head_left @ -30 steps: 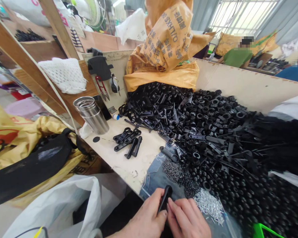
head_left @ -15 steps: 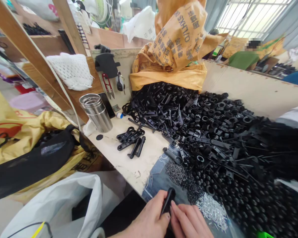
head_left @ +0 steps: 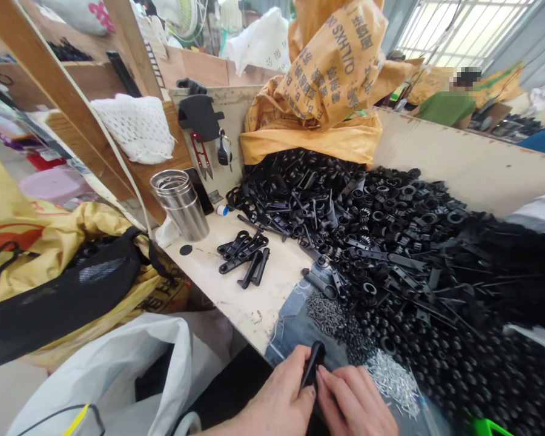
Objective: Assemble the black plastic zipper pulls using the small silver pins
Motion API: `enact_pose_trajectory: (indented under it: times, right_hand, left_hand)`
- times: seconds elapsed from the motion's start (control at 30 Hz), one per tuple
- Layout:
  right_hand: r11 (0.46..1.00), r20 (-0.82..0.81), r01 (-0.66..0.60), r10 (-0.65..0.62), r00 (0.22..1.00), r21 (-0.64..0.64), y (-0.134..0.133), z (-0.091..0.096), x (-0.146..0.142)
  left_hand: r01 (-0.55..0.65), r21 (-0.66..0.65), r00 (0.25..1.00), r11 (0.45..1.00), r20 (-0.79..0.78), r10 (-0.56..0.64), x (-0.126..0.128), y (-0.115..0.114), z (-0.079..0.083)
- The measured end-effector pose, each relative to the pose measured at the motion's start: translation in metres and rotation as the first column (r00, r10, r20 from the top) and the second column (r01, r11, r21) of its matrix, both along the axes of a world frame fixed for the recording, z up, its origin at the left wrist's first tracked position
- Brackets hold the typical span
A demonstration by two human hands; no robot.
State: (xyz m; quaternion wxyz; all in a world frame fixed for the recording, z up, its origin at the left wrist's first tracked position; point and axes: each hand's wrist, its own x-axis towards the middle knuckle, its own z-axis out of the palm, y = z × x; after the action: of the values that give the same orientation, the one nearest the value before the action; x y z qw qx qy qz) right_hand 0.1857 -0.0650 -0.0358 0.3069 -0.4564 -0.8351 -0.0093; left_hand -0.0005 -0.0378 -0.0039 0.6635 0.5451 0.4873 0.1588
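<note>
At the lower middle, my left hand (head_left: 287, 387) is closed round a black plastic handle (head_left: 315, 357), whose rounded end sticks up past the fingers. My right hand (head_left: 352, 396) is pinched against the handle's right side; whatever its fingertips hold is hidden. Just beyond the hands a denim cloth (head_left: 295, 315) carries small dark pins (head_left: 326, 313) and a heap of shiny silver pins (head_left: 395, 381). Several similar black handles (head_left: 245, 254) lie grouped on the bench to the left.
A large heap of black plastic parts (head_left: 390, 242) covers the bench's right side, spilling from an orange woven sack (head_left: 309, 136). A steel cup (head_left: 181, 206) stands at left. White (head_left: 163, 339) and yellow sacks sit below the bench edge. A person in green (head_left: 447, 109) is beyond the partition.
The view has shifted slightly, so the bench appears a little further right. Both hands keep the same hold around the handle, with the right fingertips still pinched at its side.
</note>
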Motion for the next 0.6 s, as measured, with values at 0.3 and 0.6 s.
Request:
enact_pose_trajectory:
  times: [0.3, 0.6]
  right_hand:
    - [0.987, 0.139, -0.133, 0.145, 0.98, -0.087, 0.02, 0.023, 0.0]
    - [0.968, 0.091, -0.171, 0.19, 0.978, -0.183, 0.026, 0.03, 0.003]
  left_hand:
    - [0.003, -0.001, 1.0, 1.0, 0.021, -0.003, -0.003, 0.003, -0.001]
    - [0.057, -0.008, 0.998, 0.998, -0.041, -0.058, -0.005, 0.007, 0.008]
